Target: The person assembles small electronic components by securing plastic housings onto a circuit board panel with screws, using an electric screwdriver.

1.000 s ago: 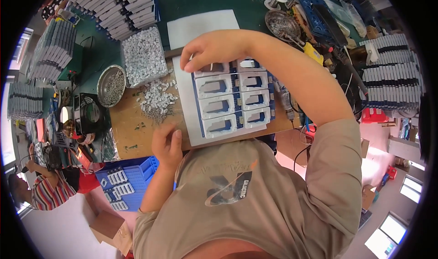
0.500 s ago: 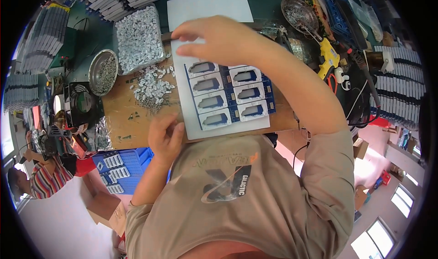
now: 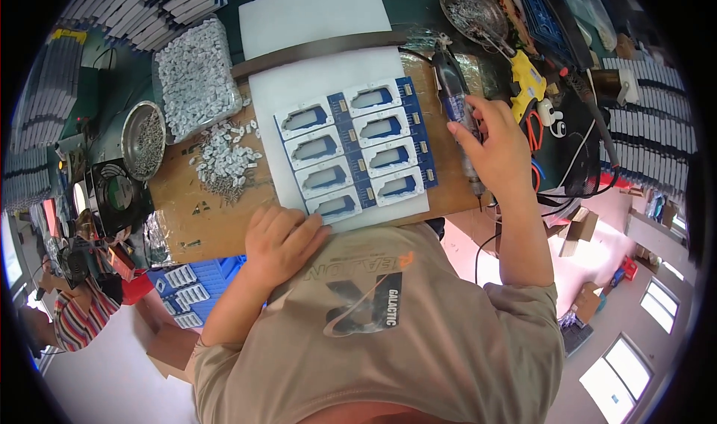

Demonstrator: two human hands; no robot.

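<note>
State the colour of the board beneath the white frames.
The board is blue; it shows best in the head view, between the frame columns.

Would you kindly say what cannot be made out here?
In the head view:
Long tool: partly behind the right hand.
Nearer white sheet: near-left corner behind the left hand.
Stacked panels: cut by the upper edge.
Metal pieces in the left bowl: too small to count.

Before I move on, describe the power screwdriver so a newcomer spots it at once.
On the brown worktop, find the white pad under blue boards. Right of it, at the right hand, is the screwdriver: dark-topped with a thin bit, unlike the yellow tool farther right.
</note>
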